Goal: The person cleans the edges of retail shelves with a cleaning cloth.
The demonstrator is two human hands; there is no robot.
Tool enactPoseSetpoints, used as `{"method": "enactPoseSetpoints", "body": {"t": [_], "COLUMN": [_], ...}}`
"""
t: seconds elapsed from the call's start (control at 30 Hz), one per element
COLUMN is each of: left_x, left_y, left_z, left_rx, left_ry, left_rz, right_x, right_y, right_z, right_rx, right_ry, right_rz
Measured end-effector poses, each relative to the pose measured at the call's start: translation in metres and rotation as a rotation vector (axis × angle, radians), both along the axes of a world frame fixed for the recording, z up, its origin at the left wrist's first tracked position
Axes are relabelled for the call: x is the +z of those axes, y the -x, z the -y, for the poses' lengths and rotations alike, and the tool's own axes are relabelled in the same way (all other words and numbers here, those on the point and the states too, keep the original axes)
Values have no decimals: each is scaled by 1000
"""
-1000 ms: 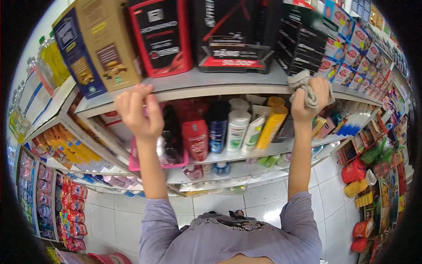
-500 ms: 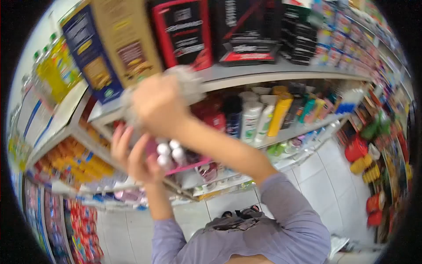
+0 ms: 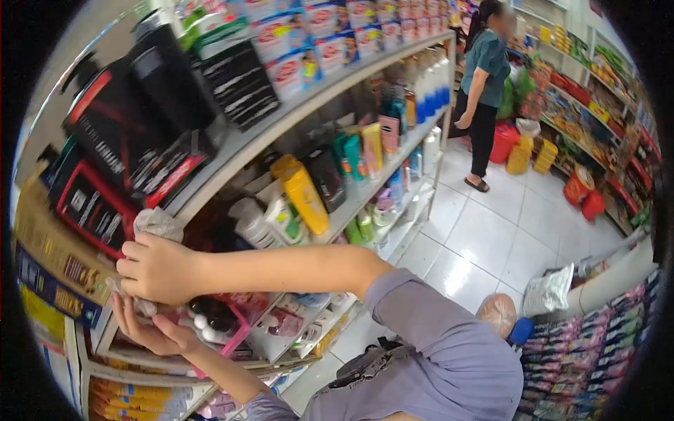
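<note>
A crumpled grey-white cloth (image 3: 159,223) is bunched in my right hand (image 3: 163,270), whose fingers are closed around it. It bulges out above and below the fist, along the front edge of the upper shelf (image 3: 242,151). Just under that fist, my left hand (image 3: 153,335) is open, palm up with fingers stretched, close below the lower end of the cloth. Beyond my right hand, a black and red box (image 3: 91,203) and a tan box (image 3: 60,245) stand on the upper shelf.
Soap boxes (image 3: 288,70) line the upper shelf farther along. A yellow bottle (image 3: 303,196) and other toiletries fill the shelf below. A pink basket (image 3: 237,333) holds bottles near my left forearm. In the aisle stands a person (image 3: 484,84), with red containers (image 3: 504,140) behind.
My view has swung right, bringing the person and the aisle into sight. My right hand still grips the cloth, and my left hand stays open beneath it.
</note>
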State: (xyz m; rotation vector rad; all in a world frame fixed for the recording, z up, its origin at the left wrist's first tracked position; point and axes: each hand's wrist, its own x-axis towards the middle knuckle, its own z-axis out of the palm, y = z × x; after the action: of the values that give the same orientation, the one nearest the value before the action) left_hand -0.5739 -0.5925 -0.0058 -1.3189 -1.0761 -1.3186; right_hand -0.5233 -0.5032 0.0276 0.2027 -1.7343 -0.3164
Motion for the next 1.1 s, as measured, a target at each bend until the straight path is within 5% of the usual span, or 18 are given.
{"method": "enactPoseSetpoints", "body": {"t": [0.13, 0.43, 0.5, 0.67, 0.9, 1.0, 1.1], "left_x": [3, 20, 19, 11, 6, -9, -32], "left_y": [-40, -136, -141, -113, -99, -62, -1], "left_z": [-57, -173, -188, -201, -199, -184, -164], "left_rx": [-107, 202, 412, 612, 454, 602, 313], "left_ry": [36, 46, 38, -85, -45, -26, -82], "left_rz": [23, -284, -266, -337, -278, -182, 27], "right_x": [2, 3, 4, 5, 1, 1, 0], "right_y": [-76, -266, -299, -368, -456, -495, -536], "right_z": [-68, -246, -278, -357, -449, -488, -530], "right_rx": [17, -119, -127, -146, -197, -207, -243], "right_ry": [-7, 40, 39, 26, 6, 12, 26], "right_rz": [31, 57, 42, 6, -36, -63, -103]}}
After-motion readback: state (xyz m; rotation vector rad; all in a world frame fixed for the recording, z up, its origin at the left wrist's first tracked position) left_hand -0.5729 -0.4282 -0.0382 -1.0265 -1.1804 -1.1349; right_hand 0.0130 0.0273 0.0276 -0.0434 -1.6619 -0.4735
